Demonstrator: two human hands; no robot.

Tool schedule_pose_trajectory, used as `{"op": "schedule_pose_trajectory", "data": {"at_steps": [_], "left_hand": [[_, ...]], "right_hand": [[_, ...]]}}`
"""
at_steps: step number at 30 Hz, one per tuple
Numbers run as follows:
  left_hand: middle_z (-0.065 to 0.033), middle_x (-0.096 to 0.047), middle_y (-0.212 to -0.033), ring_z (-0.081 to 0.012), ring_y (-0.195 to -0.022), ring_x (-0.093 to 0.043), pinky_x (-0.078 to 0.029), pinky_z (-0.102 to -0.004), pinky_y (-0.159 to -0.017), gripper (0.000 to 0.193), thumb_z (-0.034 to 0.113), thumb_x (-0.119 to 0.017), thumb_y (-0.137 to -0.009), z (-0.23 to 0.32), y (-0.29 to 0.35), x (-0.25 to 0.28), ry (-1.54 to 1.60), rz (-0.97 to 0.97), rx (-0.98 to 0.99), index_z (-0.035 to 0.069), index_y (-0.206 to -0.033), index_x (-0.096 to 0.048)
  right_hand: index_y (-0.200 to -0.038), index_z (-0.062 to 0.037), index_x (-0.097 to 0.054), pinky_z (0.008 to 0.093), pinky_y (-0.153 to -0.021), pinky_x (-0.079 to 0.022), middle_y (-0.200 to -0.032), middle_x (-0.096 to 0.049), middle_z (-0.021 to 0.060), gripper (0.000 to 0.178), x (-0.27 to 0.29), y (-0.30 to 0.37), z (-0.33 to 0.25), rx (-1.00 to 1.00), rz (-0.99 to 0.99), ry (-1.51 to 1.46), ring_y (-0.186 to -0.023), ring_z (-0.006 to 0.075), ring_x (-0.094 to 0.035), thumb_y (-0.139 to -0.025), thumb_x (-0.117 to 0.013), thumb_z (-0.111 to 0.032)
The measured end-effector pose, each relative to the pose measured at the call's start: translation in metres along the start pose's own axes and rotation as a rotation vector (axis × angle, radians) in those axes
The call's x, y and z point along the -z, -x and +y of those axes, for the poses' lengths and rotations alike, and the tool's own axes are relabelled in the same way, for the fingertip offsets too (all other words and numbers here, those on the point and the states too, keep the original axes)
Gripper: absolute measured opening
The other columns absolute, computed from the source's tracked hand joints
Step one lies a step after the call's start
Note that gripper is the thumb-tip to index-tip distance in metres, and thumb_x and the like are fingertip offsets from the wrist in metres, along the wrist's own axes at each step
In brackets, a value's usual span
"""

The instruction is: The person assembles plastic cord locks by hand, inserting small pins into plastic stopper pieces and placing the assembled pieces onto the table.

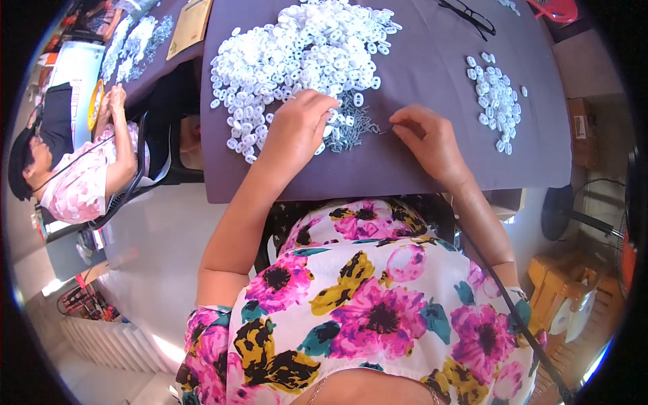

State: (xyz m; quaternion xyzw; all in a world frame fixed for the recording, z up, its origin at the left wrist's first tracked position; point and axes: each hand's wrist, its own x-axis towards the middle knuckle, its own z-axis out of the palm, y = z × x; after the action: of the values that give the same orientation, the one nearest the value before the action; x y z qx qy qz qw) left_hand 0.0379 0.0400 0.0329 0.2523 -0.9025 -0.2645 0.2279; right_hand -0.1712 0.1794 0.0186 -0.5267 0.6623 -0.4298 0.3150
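A large heap of small white oval plastic pieces with two holes covers the table in front of me. Against its near edge lies a small pile of thin grey metal pieces, like screws or pins. My left hand is over the heap's near edge, its fingers closed and pointing right; white pieces show just under the fingertips, and what they grip is hidden. Right of the grey pile, my right hand pinches thumb and forefinger together near the tabletop. Anything in that pinch is too small to make out.
A smaller group of white oval pieces lies to the right on the dark tablecloth. Eyeglasses rest at the far side. At left, another person works at a table with similar pieces. A fan stands at right.
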Motion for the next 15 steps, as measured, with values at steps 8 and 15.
{"op": "schedule_pose_trajectory", "data": {"at_steps": [8, 15], "left_hand": [[-0.0120, -0.063, -0.091, -0.0310, -0.090, -0.059, -0.047, -0.0389, -0.077, 0.019, 0.003, -0.065, -0.078, 0.006, 0.013, 0.006, -0.107, -0.048, -0.023, 0.002, -0.097, -0.063], [-0.0110, -0.061, -0.087, -0.0301, -0.086, -0.058, -0.047, -0.0378, -0.074, 0.020, 0.004, -0.068, -0.076, 0.006, 0.011, 0.007, -0.076, -0.069, 0.086, 0.005, -0.094, -0.061]], "right_hand": [[-0.092, -0.0032, -0.063, 0.0397, -0.069, -0.049, -0.088, -0.062, 0.0151, 0.013, -0.008, -0.037, -0.012, 0.177, -0.076, 0.262, -0.077, 0.0343, -0.062, -0.080, -0.064, -0.009], [-0.084, -0.0047, -0.059, 0.0447, -0.067, -0.048, -0.086, -0.058, 0.0148, 0.005, -0.027, -0.052, -0.004, 0.270, -0.127, 0.442, -0.078, 0.0366, -0.061, -0.082, -0.058, -0.010]]}}
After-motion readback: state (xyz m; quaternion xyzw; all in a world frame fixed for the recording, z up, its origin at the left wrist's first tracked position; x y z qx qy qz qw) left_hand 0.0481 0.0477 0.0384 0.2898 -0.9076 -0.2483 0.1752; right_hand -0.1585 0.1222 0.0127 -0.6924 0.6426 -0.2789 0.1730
